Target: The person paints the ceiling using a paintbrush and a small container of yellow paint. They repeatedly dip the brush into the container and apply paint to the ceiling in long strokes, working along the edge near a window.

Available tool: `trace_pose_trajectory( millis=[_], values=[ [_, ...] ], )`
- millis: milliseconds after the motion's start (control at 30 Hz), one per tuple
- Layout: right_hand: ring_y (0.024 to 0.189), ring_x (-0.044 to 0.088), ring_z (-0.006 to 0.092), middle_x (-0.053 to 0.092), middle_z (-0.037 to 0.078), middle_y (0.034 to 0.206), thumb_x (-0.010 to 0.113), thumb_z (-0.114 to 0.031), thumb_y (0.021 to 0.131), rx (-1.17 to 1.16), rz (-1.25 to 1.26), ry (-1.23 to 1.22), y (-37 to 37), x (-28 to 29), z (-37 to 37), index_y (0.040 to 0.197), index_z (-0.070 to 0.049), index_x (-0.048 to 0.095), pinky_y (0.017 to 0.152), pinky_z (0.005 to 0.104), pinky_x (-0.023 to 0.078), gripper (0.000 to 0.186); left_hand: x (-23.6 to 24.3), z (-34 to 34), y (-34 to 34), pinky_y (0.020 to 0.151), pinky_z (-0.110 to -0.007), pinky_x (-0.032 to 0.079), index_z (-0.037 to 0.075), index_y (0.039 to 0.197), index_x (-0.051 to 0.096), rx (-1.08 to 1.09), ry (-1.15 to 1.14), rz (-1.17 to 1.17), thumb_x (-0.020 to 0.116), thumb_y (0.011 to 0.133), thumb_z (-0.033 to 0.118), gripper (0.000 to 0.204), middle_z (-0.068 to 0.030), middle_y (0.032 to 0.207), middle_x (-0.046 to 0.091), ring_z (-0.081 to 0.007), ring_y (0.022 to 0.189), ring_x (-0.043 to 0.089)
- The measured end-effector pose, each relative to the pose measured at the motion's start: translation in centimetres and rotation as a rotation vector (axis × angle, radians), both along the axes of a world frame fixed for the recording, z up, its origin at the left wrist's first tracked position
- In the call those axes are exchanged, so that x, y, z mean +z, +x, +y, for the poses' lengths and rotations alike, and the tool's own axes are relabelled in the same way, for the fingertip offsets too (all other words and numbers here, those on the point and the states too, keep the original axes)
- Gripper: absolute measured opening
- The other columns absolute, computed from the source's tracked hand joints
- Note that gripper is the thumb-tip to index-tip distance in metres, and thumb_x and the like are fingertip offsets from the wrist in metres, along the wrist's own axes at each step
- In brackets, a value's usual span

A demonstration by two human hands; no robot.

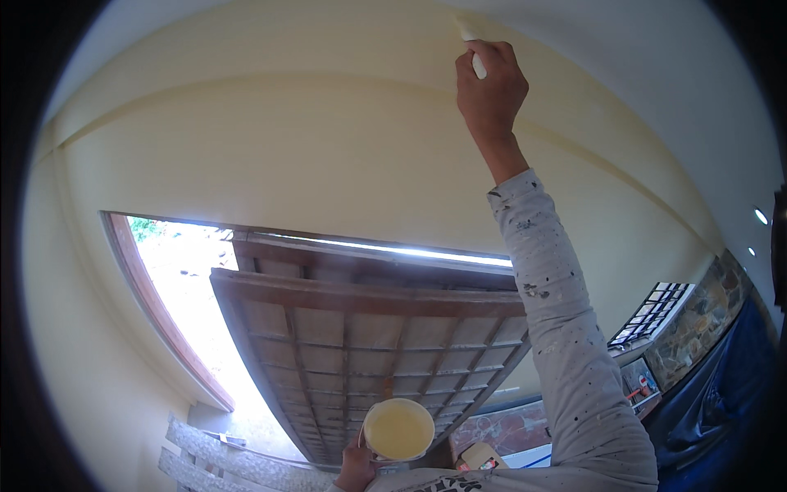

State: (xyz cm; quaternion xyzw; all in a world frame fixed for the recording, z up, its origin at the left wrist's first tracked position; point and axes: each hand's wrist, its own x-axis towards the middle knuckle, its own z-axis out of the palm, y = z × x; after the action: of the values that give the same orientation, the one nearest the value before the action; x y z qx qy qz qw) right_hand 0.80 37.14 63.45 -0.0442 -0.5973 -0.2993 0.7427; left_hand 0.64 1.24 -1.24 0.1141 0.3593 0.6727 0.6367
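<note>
High on the pale yellow wall (270,148), my right hand (493,88) is closed round the white handle of a paintbrush (469,34). The bristles touch the wall close to where it meets the white ceiling (648,74). Low in front of me, my left hand (357,466) is closed on the side of a white bucket (370,418), by its thin handle. Pale yellow paint (400,430) fills the inside of the bucket. My right sleeve is light grey and spotted with dark and pale paint.
Below the wall stands a large wooden panelled door (369,336), beside a bright doorway (193,271). Worn planks (238,459) lie at the lower left. On the right are a barred window (652,316), stone cladding (697,324), a dark blue sheet (721,402) and an opened cardboard box (482,456).
</note>
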Motion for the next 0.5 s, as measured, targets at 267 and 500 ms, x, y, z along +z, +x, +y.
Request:
trace_pose_trajectory(
  millis=[267, 500],
  values=[
    [0.078, 0.072, 0.0273, 0.071, 0.007, 0.095, 0.078, -0.008, 0.086, -0.021, 0.060, 0.002, 1.2, 0.4, 0.7, 0.098, -0.007, 0.079, 0.068, 0.0391, 0.058, 0.012, 2.3, -0.2, 0.1, 0.100, -0.074, 0.055, 0.014, 0.168, 0.036, 0.011, -0.072, -0.050, 0.041, 0.081, -0.014, 0.092, -0.0061, 0.168, 0.041, -0.0439, 0.138, 0.056],
    [0.077, 0.072, 0.0263, 0.070, 0.007, 0.093, 0.077, -0.008, 0.085, -0.026, 0.075, -0.012, 2.1, 0.3, 0.8, 0.098, -0.007, 0.080, 0.067, 0.0386, 0.058, 0.013, 1.4, -0.2, -0.1, 0.099, -0.072, 0.057, 0.015, 0.168, 0.037, -0.005, -0.046, -0.070, 0.043, 0.083, -0.013, 0.089, -0.0080, 0.159, 0.049, -0.0394, 0.129, 0.061]
  ],
)
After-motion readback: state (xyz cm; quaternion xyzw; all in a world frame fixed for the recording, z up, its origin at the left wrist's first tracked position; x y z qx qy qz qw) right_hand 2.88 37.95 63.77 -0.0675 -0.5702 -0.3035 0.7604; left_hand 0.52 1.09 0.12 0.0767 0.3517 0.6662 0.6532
